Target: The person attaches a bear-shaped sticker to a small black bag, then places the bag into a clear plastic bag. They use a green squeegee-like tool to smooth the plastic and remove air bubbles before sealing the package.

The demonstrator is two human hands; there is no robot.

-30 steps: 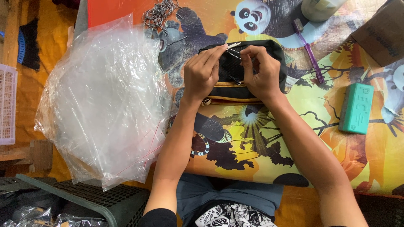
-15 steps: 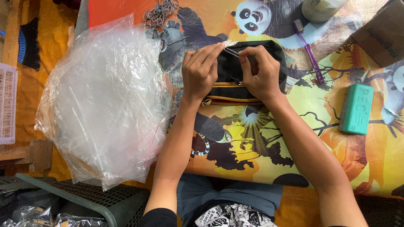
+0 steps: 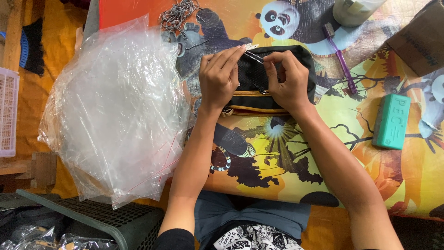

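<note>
Surface: vinyl-looking printed cloth (image 3: 286, 157) in orange and yellow, with cartoon pandas, a tiger and dark tree shapes, covering the whole work table; it hangs over the near edge above the person's lap
Pouch: a small black pouch (image 3: 259, 78) with orange-trimmed zips lies on the cloth at top centre, under both hands
Left hand: left hand (image 3: 221, 78) rests on the pouch's left part, fingers curled, fingertips pinching a small silvery metal tag (image 3: 251, 46) at the pouch's top edge
Right hand: right hand (image 3: 287, 81) lies on the pouch's right part, thumb and forefinger closed on a thin thing by the tag; too small to tell what
Left of the pouch: a heap of clear plastic bags (image 3: 115, 111), crumpled, spilling past the table edge
Far edge: a tangle of metal ball chains (image 3: 178, 14); a pale jar (image 3: 354, 10), partly cut off
Right side: a purple toothbrush (image 3: 340, 58); a teal block (image 3: 392, 121); a brown cardboard box (image 3: 418, 39), all well apart from the pouch
Room: a dark green plastic crate (image 3: 106, 220) at lower left; a white basket (image 3: 8, 111) and wooden pieces along the left edge
</note>
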